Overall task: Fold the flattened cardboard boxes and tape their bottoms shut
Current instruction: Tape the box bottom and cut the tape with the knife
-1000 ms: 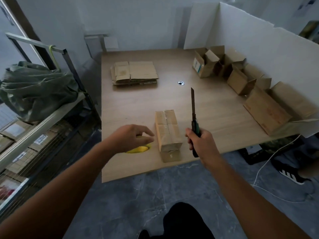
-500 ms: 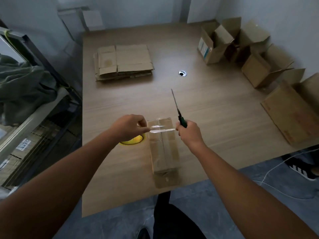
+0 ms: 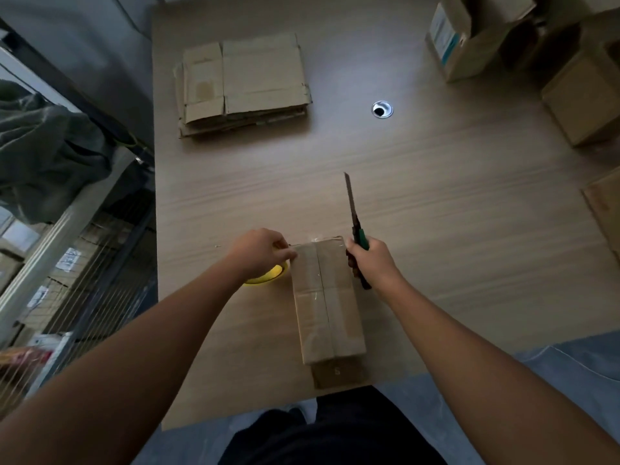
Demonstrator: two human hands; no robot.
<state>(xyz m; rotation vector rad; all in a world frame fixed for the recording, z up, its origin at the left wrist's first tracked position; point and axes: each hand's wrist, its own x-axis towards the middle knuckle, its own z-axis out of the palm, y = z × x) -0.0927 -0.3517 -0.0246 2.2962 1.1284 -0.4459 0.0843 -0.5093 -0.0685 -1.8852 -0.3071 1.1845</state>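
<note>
A folded cardboard box stands bottom-up near the table's front edge, clear tape along its centre seam. My left hand pinches the tape end at the box's far left corner. Under that hand lies a yellow tape roll, mostly hidden. My right hand grips a green-handled utility knife at the box's far right corner, blade pointing away from me. A stack of flattened boxes lies at the far left of the table.
Several assembled boxes stand along the table's right side and far right corner. A cable hole sits mid-table. A metal rack with a dark cloth bundle stands left of the wooden table.
My head has dipped closer over the table. Both hands came down onto the box's far end, pulling a strip of tape across and pressing it over the far edge.
</note>
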